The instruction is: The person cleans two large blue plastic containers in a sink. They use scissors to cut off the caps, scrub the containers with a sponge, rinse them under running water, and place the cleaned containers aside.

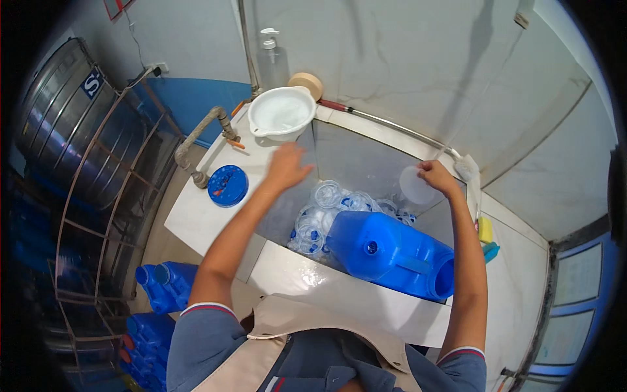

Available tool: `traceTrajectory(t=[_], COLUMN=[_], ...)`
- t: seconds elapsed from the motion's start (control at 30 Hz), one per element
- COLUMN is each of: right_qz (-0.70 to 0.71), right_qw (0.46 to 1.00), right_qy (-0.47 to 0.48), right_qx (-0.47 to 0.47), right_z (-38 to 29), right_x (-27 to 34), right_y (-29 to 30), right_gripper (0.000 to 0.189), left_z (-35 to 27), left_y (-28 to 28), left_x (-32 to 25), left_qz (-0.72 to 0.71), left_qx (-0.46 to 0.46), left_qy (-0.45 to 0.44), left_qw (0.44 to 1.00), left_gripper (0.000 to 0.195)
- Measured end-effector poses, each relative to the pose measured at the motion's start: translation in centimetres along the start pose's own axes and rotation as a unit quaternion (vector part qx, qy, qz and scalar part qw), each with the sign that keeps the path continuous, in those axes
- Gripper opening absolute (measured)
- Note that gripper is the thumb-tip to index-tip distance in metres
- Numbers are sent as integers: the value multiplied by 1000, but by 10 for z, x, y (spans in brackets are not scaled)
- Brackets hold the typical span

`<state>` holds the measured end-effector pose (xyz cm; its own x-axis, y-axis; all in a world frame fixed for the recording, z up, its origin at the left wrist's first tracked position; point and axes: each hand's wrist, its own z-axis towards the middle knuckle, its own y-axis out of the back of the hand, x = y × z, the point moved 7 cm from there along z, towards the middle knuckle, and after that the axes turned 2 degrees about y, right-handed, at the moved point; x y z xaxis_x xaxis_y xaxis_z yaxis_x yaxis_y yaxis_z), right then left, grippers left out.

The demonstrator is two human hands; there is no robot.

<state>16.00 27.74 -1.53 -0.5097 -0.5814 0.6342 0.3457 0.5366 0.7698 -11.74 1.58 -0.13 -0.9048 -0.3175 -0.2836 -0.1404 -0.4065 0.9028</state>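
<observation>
My right hand pinches the edge of a thin, translucent round disc over the right part of a tiled basin. Blurred, my left hand has its fingers spread with nothing in them, just below a white plastic bowl that looks to hold water. Between and below my hands, a blue plastic water jug lies on its side in the basin, its wide mouth towards the right. Clear plastic pieces with blue parts are heaped to its left.
A blue round lid lies on the left ledge near a pipe faucet. Behind the basin lie a long-handled brush and a pump bottle. A yellow sponge is at right. Blue jugs stand lower left, near a metal rack.
</observation>
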Motion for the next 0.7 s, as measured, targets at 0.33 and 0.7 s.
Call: traceTrajectory(t=[0.33,0.7], right_qz=[96,-232], right_qw=[992,967], right_qy=[-52,59], right_qx=[68,-91], right_z=[7,-33], right_x=[35,85], right_y=[-23,25], right_gripper=[22,28], left_z=[-87,-46], left_y=[35,103], left_x=[161,118], left_qz=[134,-665], left_qx=[253,-78], left_qy=[237,252], left_qw=[928,699], left_gripper=[107,77])
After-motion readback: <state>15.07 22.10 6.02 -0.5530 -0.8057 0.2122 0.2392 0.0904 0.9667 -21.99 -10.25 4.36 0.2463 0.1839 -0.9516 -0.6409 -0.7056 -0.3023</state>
